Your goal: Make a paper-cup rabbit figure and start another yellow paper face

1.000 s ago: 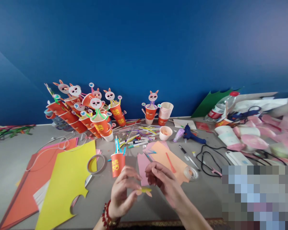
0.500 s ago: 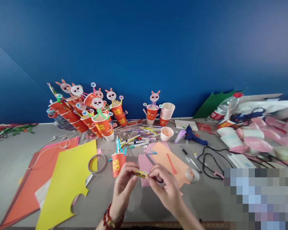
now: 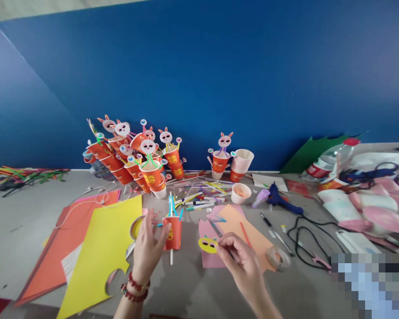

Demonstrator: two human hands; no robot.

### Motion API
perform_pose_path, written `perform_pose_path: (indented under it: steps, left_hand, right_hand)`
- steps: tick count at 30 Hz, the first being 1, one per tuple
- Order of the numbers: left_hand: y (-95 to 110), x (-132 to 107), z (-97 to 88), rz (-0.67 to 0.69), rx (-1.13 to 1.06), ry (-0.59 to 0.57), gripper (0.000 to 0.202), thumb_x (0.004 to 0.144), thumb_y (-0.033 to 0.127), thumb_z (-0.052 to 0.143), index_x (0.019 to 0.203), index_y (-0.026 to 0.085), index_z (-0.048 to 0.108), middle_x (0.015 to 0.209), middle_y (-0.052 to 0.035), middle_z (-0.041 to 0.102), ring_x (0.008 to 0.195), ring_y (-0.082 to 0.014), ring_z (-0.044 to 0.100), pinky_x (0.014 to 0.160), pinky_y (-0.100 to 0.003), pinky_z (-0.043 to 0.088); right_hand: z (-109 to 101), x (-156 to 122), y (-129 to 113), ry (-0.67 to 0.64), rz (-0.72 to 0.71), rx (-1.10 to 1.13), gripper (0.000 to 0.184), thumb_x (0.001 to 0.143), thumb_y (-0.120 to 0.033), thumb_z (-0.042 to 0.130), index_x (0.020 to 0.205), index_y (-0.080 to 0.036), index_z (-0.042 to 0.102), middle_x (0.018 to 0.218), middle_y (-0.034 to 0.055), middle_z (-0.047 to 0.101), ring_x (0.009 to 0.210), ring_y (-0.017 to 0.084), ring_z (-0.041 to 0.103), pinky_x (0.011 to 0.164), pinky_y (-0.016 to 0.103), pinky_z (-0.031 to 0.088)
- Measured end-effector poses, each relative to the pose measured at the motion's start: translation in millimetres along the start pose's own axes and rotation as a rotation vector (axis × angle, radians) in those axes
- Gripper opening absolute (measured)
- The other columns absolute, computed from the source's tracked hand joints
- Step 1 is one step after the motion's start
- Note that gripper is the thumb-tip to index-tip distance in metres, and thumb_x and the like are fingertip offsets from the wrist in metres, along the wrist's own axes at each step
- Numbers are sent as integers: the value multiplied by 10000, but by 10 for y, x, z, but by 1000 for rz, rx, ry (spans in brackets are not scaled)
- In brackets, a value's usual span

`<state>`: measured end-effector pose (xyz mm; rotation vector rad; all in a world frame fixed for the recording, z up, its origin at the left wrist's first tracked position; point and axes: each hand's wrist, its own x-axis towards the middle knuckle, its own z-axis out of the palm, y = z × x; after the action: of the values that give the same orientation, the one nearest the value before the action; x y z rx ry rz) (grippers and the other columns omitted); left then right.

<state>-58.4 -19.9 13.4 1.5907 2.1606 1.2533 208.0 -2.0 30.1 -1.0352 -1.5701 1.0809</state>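
Note:
My right hand (image 3: 240,254) pinches the edge of a round yellow paper face (image 3: 207,245). The face has dark eyes and small greenish ears. To the left, my left hand (image 3: 149,248) is open with fingers apart, beside a red paper cup (image 3: 173,237) with gold lettering. The thumb overlaps the cup's left side; whether it touches cannot be made out. Blue pipe cleaners (image 3: 172,207) stick up from this cup, and a white stick shows below it. Under the yellow face lie pink paper (image 3: 213,261) and scissors (image 3: 214,226), partly covered by my right hand.
Cups with rabbit faces (image 3: 149,170) stand at the back left, and another rabbit cup (image 3: 220,164) beside stacked cups (image 3: 242,165). Yellow paper (image 3: 96,248) lies left. A blue glue gun (image 3: 282,199), its black cord, clear tape (image 3: 278,257) and a bottle (image 3: 329,161) are right.
My left hand has let go of the yellow paper face and moved left to the red cup. My right hand has kept the face and moved slightly right. The view has shifted.

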Motion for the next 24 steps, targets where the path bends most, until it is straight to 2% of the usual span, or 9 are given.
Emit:
perform_pose_path:
  steps: [3,6,8,12,15,17,19,22,24]
  left_hand:
    - [-102,26,91,13,136,-72,711,935,534,537,1498,149,335,1235,-183,677,1079,-320,681,920,-505,555]
    - [-158,20,199,111,212,-112,685,963,488,490,1502,98,326,1303,-221,651,1208,-357,621,985,-533,511]
    - [-178,18,238,162,256,-127,649,963,443,492,1490,92,351,1293,-211,663,1218,-371,605,1007,-557,483]
    - [-168,-2,238,198,265,-112,653,926,419,547,1476,110,378,1243,-182,689,1203,-370,601,1011,-570,464]
    - [-100,-68,219,221,205,-59,710,903,430,591,1496,131,340,1239,-173,677,1179,-358,603,1026,-571,442]
    - [-27,-147,214,234,157,-15,760,889,426,627,1520,161,296,1235,-159,672,1150,-352,605,1027,-575,427]
    - [52,-247,219,243,123,30,811,877,416,662,1537,183,253,1242,-155,668,1160,-356,596,1043,-594,395]
    - [154,-401,242,270,82,100,860,872,392,687,1553,194,200,1243,-164,672,1197,-359,587,1094,-624,318]
    - [196,-479,265,306,48,135,889,864,371,702,1560,191,179,1207,-166,691,1182,-359,598,1112,-637,283]
  right_hand:
    - [28,1,56,-32,100,66,331,903,-490,659,765,-194,608,748,21,598,640,151,531,569,234,417]
    - [51,7,78,-34,149,134,366,875,-529,681,755,-188,621,724,13,578,634,148,513,577,239,407]
    - [57,18,89,-24,198,195,388,848,-553,704,752,-186,625,705,5,563,628,143,498,575,239,392]
    - [71,50,121,-6,353,385,420,767,-571,784,733,-185,622,632,-21,520,593,126,463,556,226,365]
    - [106,71,139,11,412,572,405,732,-522,835,697,-188,608,641,-21,528,652,141,523,621,232,426]
    - [139,75,135,-11,430,692,399,728,-493,847,678,-188,596,734,5,586,752,168,589,703,262,483]
    - [171,71,109,-66,440,763,392,727,-477,852,682,-187,593,927,44,649,870,201,635,771,302,520]
    - [209,65,18,-161,447,723,386,731,-496,843,728,-190,608,1230,90,625,972,237,653,733,308,549]
    - [228,77,-62,-233,413,651,398,744,-523,824,738,-186,612,1323,109,585,994,245,654,715,306,552]
